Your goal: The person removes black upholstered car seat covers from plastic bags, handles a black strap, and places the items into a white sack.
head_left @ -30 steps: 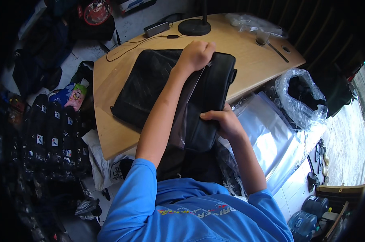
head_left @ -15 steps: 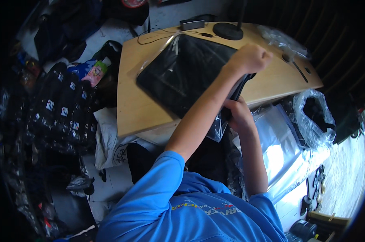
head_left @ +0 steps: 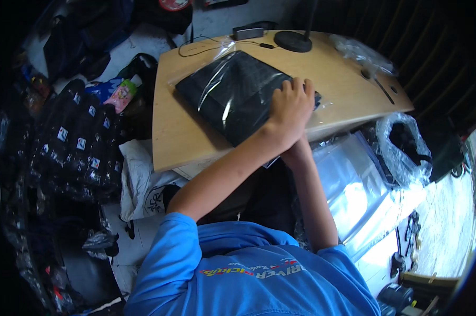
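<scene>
A flat black folded item (head_left: 217, 100), fabric-like, lies on the wooden table inside a clear plastic bag (head_left: 231, 48) that sticks out past its far corner. Reaching across to the right, my left hand (head_left: 293, 108) has its fingers curled over the item's right corner, gripping the bagged edge there. My right hand (head_left: 297, 151) is at the table's near edge, under my left wrist. Its fingers are hidden behind my left arm, so their hold does not show.
The wooden table (head_left: 169, 131) carries a black adapter (head_left: 247, 32) with a cable, a round black stand base (head_left: 292, 41) and crumpled clear plastic (head_left: 361, 52). Clear plastic bags (head_left: 348, 184) lie at my right. Wrapped black packages (head_left: 72, 142) are stacked at left.
My left hand has come down and toward me, from a raised fist to curled fingers on the item's corner. The black item now lies flatter, and my left arm covers more of my right hand.
</scene>
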Available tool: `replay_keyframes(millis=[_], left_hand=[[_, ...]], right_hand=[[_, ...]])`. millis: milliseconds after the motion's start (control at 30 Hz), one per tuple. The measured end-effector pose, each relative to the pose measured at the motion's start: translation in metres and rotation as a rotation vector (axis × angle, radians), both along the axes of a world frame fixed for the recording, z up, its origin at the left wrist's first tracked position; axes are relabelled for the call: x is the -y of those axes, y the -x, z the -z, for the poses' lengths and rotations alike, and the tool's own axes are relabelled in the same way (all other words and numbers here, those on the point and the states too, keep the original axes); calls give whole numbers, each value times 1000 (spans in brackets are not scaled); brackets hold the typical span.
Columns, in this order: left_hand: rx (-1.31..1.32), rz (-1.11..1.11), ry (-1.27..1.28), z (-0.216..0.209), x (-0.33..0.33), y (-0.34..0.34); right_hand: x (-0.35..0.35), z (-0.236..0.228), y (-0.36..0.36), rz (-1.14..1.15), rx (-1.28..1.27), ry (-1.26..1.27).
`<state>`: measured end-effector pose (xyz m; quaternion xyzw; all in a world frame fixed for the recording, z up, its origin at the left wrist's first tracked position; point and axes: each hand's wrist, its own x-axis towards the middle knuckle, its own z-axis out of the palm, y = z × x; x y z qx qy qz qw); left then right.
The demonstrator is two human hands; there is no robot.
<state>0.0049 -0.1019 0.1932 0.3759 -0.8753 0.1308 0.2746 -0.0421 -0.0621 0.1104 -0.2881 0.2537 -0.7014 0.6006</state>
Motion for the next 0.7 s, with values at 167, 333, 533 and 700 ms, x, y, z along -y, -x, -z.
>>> replay_keyframes(millis=[167,333,533,700], left_hand=[[167,44,147,4,25,13],[232,214,165,-3,33,31],[278,402,124,1,4,36],[286,415,182,-2,-12,27]], right_hand=[[6,-4,1,142,-167,-111],[0,-22,-19,94,-50,-105],[41,25,16,-131,-40,27],[54,-28,-3,59,-1013,-608]])
